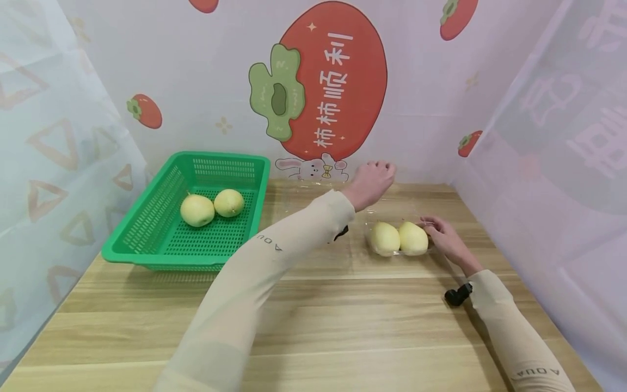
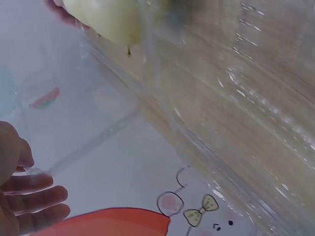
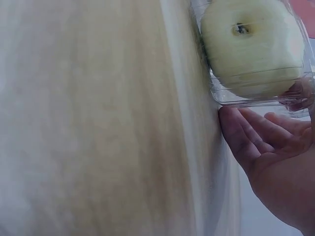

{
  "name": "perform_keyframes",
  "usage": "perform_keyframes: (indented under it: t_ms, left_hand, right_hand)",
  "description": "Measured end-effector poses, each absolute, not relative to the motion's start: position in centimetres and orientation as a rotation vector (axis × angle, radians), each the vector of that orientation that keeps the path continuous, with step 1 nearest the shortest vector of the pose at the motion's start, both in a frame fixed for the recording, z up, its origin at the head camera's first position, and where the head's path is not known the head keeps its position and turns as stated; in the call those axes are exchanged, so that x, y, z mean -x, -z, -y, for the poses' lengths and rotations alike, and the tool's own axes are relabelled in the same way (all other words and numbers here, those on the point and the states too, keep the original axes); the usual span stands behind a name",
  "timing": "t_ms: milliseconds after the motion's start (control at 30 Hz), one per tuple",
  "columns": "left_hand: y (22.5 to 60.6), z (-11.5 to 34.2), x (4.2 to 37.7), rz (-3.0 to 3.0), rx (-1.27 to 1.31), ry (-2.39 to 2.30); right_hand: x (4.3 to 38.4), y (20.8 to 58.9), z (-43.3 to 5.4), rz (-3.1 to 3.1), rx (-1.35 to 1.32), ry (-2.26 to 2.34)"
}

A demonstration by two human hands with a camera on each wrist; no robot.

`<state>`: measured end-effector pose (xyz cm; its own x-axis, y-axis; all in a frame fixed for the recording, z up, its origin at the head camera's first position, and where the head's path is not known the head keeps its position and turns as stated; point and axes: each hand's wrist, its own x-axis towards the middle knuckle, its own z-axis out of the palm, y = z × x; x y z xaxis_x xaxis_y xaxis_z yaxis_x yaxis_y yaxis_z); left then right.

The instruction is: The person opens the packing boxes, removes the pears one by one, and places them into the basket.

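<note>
Currently, left grip point(image 1: 370, 184) pinches clear lid point(image 1: 398, 208); right grip point(image 1: 444, 239) touches box point(image 1: 400, 252) with two pears point(image 1: 413, 237), closure unclear.

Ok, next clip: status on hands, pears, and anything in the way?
Left hand pinches clear lid. Right hand touches right end of clear container. Two pears side by side inside. Left sleeve crosses head view, not covering them.

Wood-grain table point(image 1: 343, 326), green basket point(image 1: 206, 240), clear plastic container point(image 1: 400, 252)
</note>
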<state>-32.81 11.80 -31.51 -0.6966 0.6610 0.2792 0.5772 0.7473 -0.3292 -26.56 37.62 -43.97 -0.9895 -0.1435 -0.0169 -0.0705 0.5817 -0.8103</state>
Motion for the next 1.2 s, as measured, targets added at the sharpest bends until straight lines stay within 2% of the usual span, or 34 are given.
perform_keyframes:
  t_ms: [367, 933, 1200]
  left_hand:
    - [31.5, -9.9, 34.3, 2.626, 0.885, -0.25]
    - [28.8, -6.0, 33.0, 2.635, 0.951, -0.181]
    - [27.6, -3.4, 32.1, 2.673, 0.891, -0.114]
  right_hand:
    - [26.4, 44.0, -37.5, -2.747, 0.136, 1.356]
    - [26.2, 43.3, -37.4, -2.705, 0.136, 1.335]
    - [25.8, 41.9, -37.6, -2.643, 0.175, 1.254]
